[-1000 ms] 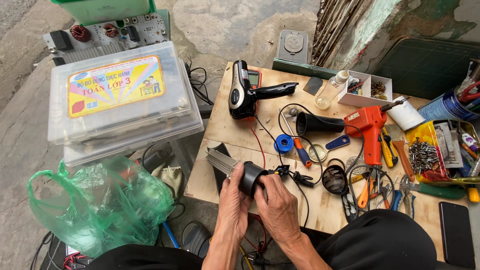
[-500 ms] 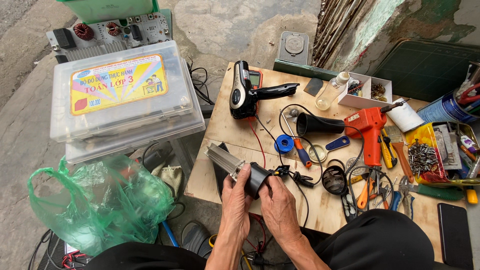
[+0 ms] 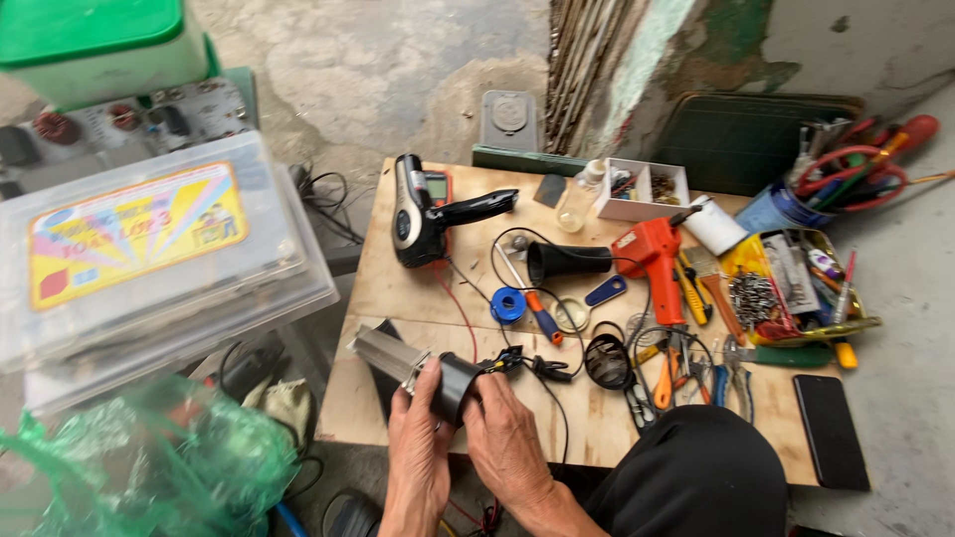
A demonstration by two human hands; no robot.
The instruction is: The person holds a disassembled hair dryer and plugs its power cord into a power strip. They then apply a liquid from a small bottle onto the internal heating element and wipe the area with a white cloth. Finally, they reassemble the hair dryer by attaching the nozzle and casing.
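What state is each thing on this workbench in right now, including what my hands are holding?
left hand: gripping the black cylinder
right hand: on the cylinder's right side
black cylinder: held at the table edge, grey finned part sticking out left
orange tool: lying flat, untouched
clear plastic boxes: lids closed, stacked
phone: screen dark

Both bare forearms reaching up from the lower edge of the view, side by side, wrists close together over the near edge of the counter (image 3: 398,298). Left hand (image 3: 420,438) palm inward, fingers curled up and around, thumb pressed along the side, grip closed. Right hand (image 3: 505,430) just beside it, back of the hand upward, knuckles bent, fingertips pinching at the same spot, grip closed too. Thumbs nearly meeting. Dark-clad knee (image 3: 696,467) raised to the right of the right wrist, against the counter's near edge.
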